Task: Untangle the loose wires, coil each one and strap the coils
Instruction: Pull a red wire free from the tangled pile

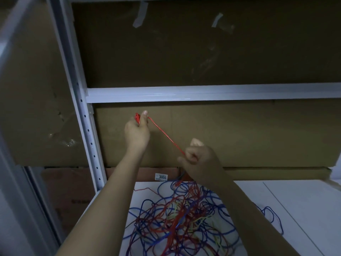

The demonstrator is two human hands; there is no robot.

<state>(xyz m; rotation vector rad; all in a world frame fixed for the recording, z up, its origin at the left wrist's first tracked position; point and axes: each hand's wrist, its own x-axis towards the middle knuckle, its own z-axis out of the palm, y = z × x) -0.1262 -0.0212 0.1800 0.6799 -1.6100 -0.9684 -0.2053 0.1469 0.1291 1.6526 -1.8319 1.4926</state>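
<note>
Your left hand point(136, 130) pinches the red wire point(167, 136), your right hand point(200, 159) grips it above the wire tangle point(180, 218)

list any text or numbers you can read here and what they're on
"3055": on a small white label stuck to the brown box behind the wires.
Smaller print above and below that number: too small to read.
Faint marking on the lower left box: too dark and blurred to read.

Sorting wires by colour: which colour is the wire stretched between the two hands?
Red wire, clearest in the head view.
</note>
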